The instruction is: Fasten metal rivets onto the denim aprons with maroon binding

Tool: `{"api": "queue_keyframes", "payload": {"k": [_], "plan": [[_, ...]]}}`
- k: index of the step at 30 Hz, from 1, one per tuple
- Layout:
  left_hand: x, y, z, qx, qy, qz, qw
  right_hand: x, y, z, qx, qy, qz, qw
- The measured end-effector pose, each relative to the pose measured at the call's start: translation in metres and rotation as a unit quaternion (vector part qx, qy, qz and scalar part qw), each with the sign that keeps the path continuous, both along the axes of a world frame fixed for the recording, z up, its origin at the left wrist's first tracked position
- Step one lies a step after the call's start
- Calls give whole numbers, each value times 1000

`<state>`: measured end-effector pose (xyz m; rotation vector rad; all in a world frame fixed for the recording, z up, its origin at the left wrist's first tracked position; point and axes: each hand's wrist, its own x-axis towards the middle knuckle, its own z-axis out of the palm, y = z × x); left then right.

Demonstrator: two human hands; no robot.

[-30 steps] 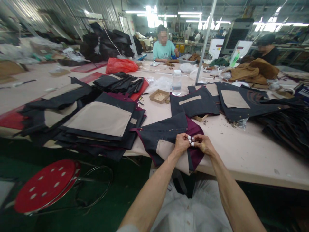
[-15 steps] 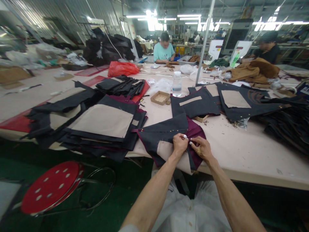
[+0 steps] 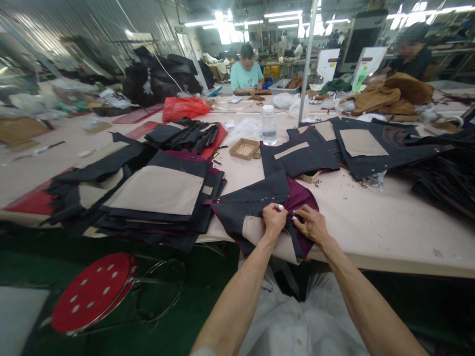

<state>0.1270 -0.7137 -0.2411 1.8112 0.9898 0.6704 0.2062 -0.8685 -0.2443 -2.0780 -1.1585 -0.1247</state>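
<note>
At the table's front edge lies a dark fabric panel (image 3: 254,193) with a maroon underside (image 3: 300,193), a beige patch and a row of small metal studs. My left hand (image 3: 273,217) is closed on the panel near its folded edge, thumb tip wrapped in white. Just to the right, my right hand (image 3: 310,222) has its thumb and fingers pinched together over the maroon cloth, with white wrapping on the fingertips. Whatever small thing sits between those fingers is too small to make out. The two hands are a short gap apart.
Stacked dark panels (image 3: 156,190) lie to the left, more panels (image 3: 300,153) behind and right. A small cardboard box (image 3: 244,149) of tiny pieces stands by a plastic bottle (image 3: 269,126). A metal pole (image 3: 307,69) rises beyond. Below left is a red stool (image 3: 94,291). Two people sit across.
The view has shifted slightly. Both hands stay at the same part of the panel, and the right fingers have moved only a little. Across the table, a person now handles a brown piece.
</note>
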Motion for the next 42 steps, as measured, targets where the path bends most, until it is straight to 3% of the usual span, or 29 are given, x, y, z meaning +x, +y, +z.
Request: {"api": "queue_keyframes", "payload": {"k": [8, 17, 26, 31, 36, 42], "plan": [[-11, -7, 17, 54, 44, -174, 982, 12, -7, -4, 106, 134, 30, 985], [0, -29, 26, 111, 150, -168, 968, 10, -8, -4, 141, 173, 41, 974], [-5, -44, 26, 191, 172, -189, 948, 32, -11, -5, 45, 210, 106, 971], [-6, -46, 28, 200, 197, -204, 938, 39, -10, -2, 3, 176, 90, 980], [-7, -49, 29, 192, 207, -222, 933, 48, -22, 5, -16, 209, 176, 962], [-9, -48, 28, 197, 192, -217, 937, 40, -20, 13, -9, 196, 126, 972]]}}
